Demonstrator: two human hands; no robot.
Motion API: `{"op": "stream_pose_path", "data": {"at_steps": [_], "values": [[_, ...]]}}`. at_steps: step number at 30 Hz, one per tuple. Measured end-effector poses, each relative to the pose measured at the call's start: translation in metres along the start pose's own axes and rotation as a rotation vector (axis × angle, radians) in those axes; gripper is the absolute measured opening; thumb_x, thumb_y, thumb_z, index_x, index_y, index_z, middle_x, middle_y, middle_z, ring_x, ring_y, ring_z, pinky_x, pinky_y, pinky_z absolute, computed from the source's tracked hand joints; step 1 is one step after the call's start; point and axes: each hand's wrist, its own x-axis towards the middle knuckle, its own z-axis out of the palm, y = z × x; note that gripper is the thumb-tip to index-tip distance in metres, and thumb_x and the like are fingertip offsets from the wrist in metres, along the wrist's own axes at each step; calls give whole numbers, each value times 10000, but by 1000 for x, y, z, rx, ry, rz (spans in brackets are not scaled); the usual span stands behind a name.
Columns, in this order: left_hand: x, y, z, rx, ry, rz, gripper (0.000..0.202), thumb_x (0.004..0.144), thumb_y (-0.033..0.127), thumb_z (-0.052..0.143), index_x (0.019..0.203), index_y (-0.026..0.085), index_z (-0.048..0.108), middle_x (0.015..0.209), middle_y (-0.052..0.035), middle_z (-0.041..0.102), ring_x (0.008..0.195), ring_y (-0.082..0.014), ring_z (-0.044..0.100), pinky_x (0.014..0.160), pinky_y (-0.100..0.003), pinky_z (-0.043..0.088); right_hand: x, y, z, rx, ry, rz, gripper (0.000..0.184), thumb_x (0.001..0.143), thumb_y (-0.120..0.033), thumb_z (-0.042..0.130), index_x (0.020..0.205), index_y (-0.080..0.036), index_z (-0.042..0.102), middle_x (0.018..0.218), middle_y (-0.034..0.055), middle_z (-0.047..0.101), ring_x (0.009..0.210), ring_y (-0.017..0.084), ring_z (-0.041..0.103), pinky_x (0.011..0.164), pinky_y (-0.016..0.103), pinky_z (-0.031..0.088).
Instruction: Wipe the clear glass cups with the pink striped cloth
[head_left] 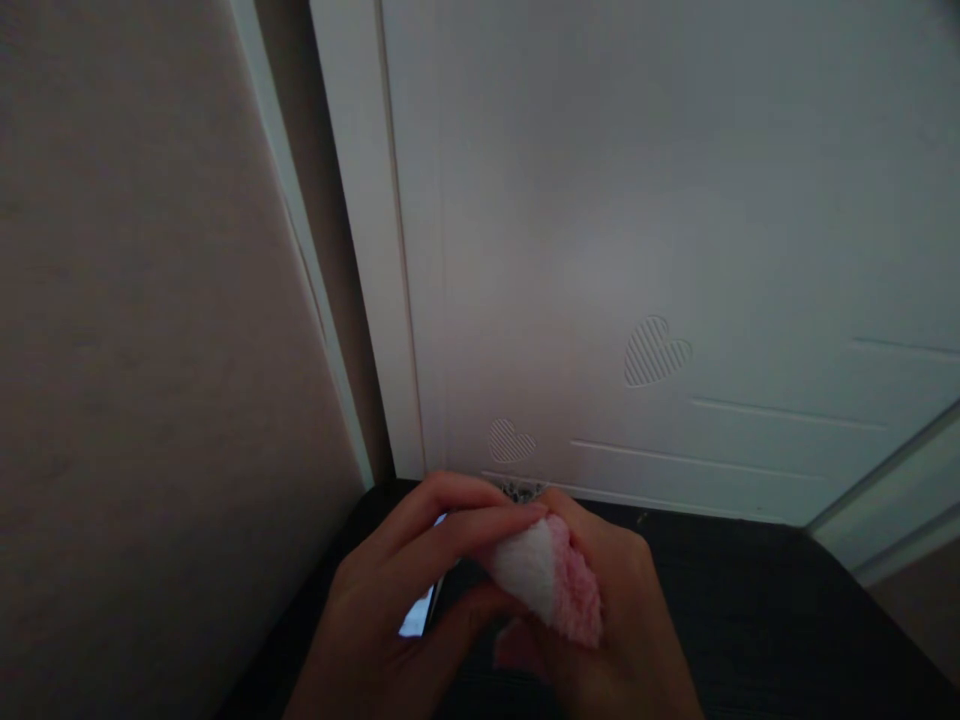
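Grey-brown wall [150, 300] stands at far left. Next, a lit screen [415, 615] shows behind the left hand [382, 585], which pinches the pink-and-white fluffy item [551, 575] between thumb and fingers. Its right end sits in the right hand [630, 590], curled round it. Hazard, in my judgement: should either grip slacken, the soft pile could slip onto the dark surface [765, 600].
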Motion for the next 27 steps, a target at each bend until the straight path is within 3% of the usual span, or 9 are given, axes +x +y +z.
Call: {"op": "stream_pose_path", "data": {"at_steps": [7,11,15,18,21,27], "values": [[2,0,-6,29,-79,-27,291,878,211,623,1068,431,638,988,91,690,874,-115,664,626,-130,504,-6,-10,-9,226,-33,264,89,737,-188,558,708,-232,486,583,-49,473,404,123,575,355,197,393],[0,-2,-4,28,-65,23,208,921,225,556,1057,370,615,968,85,671,868,-109,631,763,-159,472,-4,-15,-7,283,-47,363,134,751,-208,570,682,-240,459,521,-78,429,363,118,540,325,184,320],[0,-4,1,97,-55,133,279,934,104,447,1093,301,565,994,53,623,896,-103,591,796,-174,423,0,-16,-7,186,46,245,194,752,-213,607,629,-222,457,522,-73,441,422,89,459,399,194,304],[-2,-3,3,152,-24,169,323,919,55,418,1116,285,529,1010,40,605,889,-108,573,775,-187,413,0,-14,-10,166,107,195,90,709,-177,644,725,-210,561,609,-55,542,530,104,477,482,201,353],[-3,-1,2,170,-10,159,312,916,76,441,1126,295,512,997,47,614,862,-111,574,754,-192,419,-1,-11,-13,225,109,207,220,681,-167,677,879,-240,615,716,-55,629,616,120,554,558,199,418],[-2,1,-2,194,-20,65,244,916,153,494,1086,326,513,948,76,626,817,-85,607,749,-155,444,-5,-4,-19,228,64,87,316,705,-166,737,969,-313,646,834,-92,701,709,95,628,627,144,462]]}}
